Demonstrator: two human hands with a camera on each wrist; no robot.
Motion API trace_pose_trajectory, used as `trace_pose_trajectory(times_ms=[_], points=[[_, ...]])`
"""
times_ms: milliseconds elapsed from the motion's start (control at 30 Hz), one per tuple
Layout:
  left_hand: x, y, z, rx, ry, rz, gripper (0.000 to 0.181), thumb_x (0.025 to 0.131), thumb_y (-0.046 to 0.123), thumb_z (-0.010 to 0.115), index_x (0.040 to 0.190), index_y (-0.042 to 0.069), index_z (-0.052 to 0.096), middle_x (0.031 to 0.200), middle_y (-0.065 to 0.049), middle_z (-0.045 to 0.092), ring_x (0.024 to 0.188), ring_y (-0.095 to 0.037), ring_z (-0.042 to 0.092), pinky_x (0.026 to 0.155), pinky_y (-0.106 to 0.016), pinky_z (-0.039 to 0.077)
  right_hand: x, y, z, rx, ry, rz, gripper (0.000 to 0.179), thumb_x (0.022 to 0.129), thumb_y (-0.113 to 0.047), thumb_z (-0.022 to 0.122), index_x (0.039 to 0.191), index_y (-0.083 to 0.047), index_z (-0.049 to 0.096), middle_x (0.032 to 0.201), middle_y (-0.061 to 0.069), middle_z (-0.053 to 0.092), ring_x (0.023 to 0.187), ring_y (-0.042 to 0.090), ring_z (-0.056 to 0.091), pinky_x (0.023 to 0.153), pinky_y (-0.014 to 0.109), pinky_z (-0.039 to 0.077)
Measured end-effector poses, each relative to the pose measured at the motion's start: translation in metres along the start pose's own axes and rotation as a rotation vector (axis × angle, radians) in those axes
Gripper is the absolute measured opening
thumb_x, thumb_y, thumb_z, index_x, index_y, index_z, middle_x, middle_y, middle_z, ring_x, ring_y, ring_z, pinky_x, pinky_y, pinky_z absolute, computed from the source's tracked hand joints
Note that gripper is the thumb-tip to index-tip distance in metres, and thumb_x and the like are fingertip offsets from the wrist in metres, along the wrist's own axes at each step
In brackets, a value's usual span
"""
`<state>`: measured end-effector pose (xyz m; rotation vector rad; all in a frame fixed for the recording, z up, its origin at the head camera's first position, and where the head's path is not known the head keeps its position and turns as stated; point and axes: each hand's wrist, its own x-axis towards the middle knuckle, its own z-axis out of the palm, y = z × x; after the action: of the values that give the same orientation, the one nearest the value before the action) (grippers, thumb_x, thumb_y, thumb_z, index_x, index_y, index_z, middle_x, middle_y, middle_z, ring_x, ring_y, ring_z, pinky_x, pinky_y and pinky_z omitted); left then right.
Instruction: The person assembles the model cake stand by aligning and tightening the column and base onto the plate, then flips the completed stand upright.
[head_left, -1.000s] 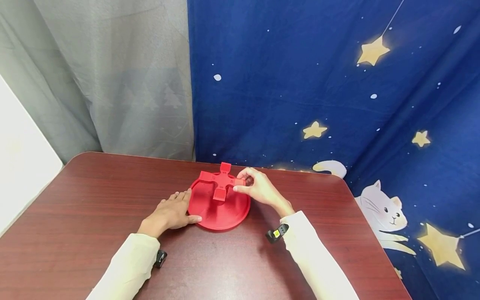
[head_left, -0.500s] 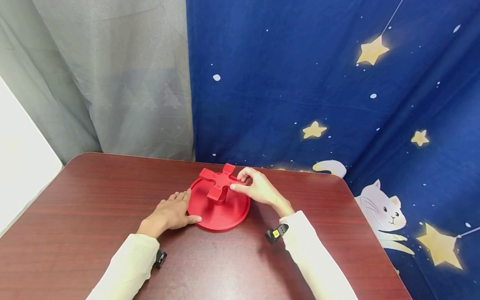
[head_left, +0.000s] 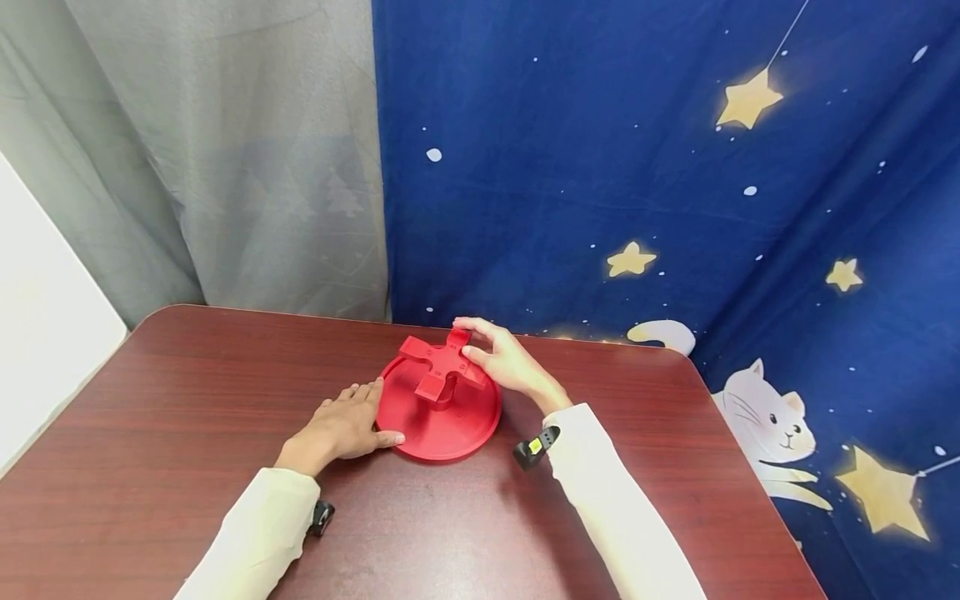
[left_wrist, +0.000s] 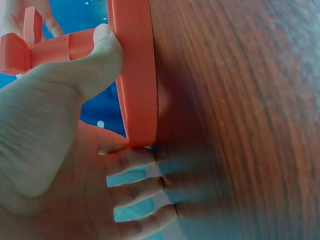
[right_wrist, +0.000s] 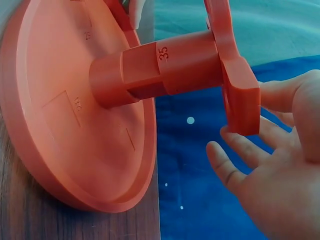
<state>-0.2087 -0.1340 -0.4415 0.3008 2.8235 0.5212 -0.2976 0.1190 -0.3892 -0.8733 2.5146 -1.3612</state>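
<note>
A red round base with a raised rim lies on the table, a post rising from its middle. On the post sits a red cross-shaped top with four short arms, their ends bent down. My left hand rests at the base's left edge, thumb over the rim and fingers stretched outside it. My right hand is at the far right of the cross-shaped top. Its thumb and index finger lie about the far arm, loosely spread; the right wrist view hides the index fingertip. The number 35 shows on the post.
The brown wooden table ends just behind the base. Beyond its back edge hang a grey curtain and a blue curtain with stars and a white cat. A black wrist camera is strapped on the right sleeve.
The cross-shaped top turned a little clockwise, then stayed put. My right hand has left its right arm and moved left and away from me to the far arm. My left hand has stayed still.
</note>
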Motion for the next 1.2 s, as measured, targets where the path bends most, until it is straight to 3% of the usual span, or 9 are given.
trace_pose_trajectory(times_ms=[233,533,667,1200], points=[[0.000,0.000,0.000,0.002,0.002,0.005,0.103,0.084,0.055,0.072,0.153,-0.007,0.026,0.152,-0.029,0.037,0.140,-0.054,0.030,0.107,-0.072,0.029,-0.002,0.003,0.000,-0.089,0.066,0.015,0.040,0.092,-0.001,0.066,0.131,-0.005,0.061,0.130,0.013,0.060,0.115,0.029,0.063,0.101,0.044,0.051],[0.000,0.000,0.001,-0.004,0.005,0.007,0.103,0.083,0.055,0.072,0.153,-0.006,0.026,0.151,-0.029,0.037,0.140,-0.054,0.030,0.107,-0.072,0.029,-0.010,0.009,-0.002,-0.137,0.153,0.030,0.037,0.088,-0.003,0.072,0.124,-0.003,0.065,0.121,0.012,0.063,0.102,0.027,0.067,0.090,0.039,0.057],[0.000,0.000,0.001,-0.002,0.001,0.005,0.103,0.084,0.055,0.072,0.153,-0.006,0.026,0.152,-0.030,0.036,0.140,-0.054,0.029,0.108,-0.072,0.028,-0.014,0.008,-0.002,-0.145,0.175,0.014,0.036,0.086,-0.003,0.074,0.121,-0.003,0.066,0.118,0.014,0.063,0.099,0.029,0.067,0.090,0.044,0.056],[0.000,0.000,0.001,-0.007,0.001,-0.002,0.103,0.084,0.055,0.072,0.153,-0.006,0.025,0.152,-0.030,0.035,0.140,-0.055,0.028,0.107,-0.072,0.028,-0.029,0.006,-0.005,-0.266,0.159,0.009,0.037,0.081,-0.016,0.082,0.114,-0.005,0.070,0.095,0.007,0.062,0.084,0.020,0.063,0.079,0.033,0.054]])
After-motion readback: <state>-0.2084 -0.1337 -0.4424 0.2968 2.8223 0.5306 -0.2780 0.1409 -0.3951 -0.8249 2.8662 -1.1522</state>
